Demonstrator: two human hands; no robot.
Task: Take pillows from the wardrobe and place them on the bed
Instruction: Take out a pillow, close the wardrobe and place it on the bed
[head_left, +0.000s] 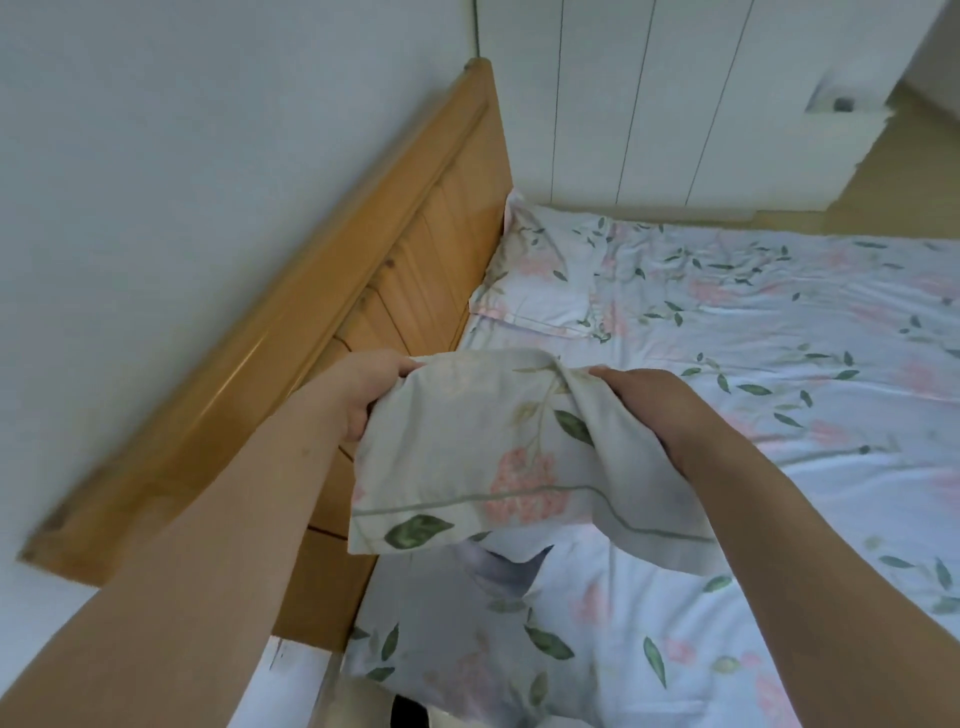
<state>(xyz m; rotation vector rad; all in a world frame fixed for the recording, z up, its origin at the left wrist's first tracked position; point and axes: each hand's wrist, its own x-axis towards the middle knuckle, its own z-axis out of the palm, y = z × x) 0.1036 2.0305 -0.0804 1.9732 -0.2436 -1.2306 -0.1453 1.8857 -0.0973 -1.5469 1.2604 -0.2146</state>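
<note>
I hold a floral pillow (483, 457), white with pink flowers and green leaves, above the near end of the bed (779, 364). My left hand (363, 389) grips its left upper corner and my right hand (660, 405) grips its right upper edge. The pillow hangs down from both hands, close to the wooden headboard (322, 332). A second floral pillow (540, 275) lies flat on the bed at the far end of the headboard, next to the white wardrobe (649, 104).
The bed has a matching floral sheet. A white wall runs behind the headboard on the left. The wardrobe's white doors stand shut at the far side of the bed. Pale wooden floor (893, 166) shows at the top right.
</note>
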